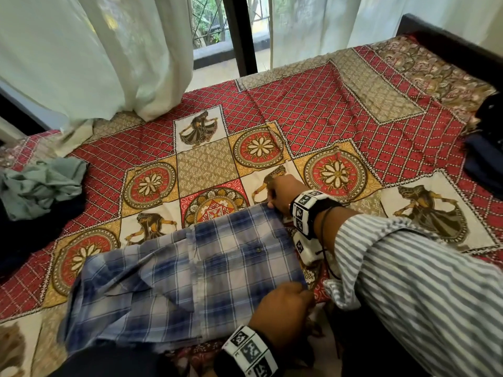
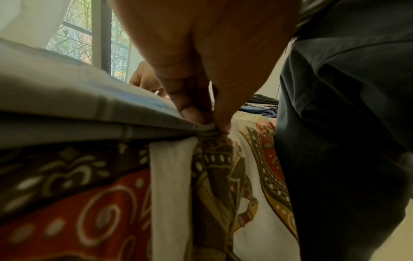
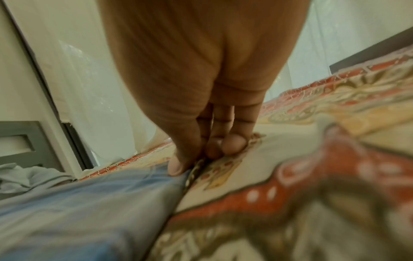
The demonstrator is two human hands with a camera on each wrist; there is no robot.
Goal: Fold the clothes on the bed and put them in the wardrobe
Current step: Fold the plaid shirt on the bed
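A blue and white plaid shirt [image 1: 190,278] lies partly folded on the patterned bedspread [image 1: 313,115] near the bed's front edge. My left hand [image 1: 283,308] pinches the shirt's near right corner; in the left wrist view the thumb and fingers [image 2: 194,113] close on the cloth edge [image 2: 89,109]. My right hand [image 1: 280,194] pinches the shirt's far right corner, and the right wrist view has its fingertips [image 3: 190,159] gripping the blue fabric [image 3: 89,203] against the bed.
A crumpled grey-green garment [image 1: 40,183] lies at the left of the bed on dark cloth. Dark clothes [image 1: 487,148] sit at the right edge. White curtains [image 1: 95,50] hang along the bed's far side, before a window. A dark headboard [image 1: 449,36] stands far right.
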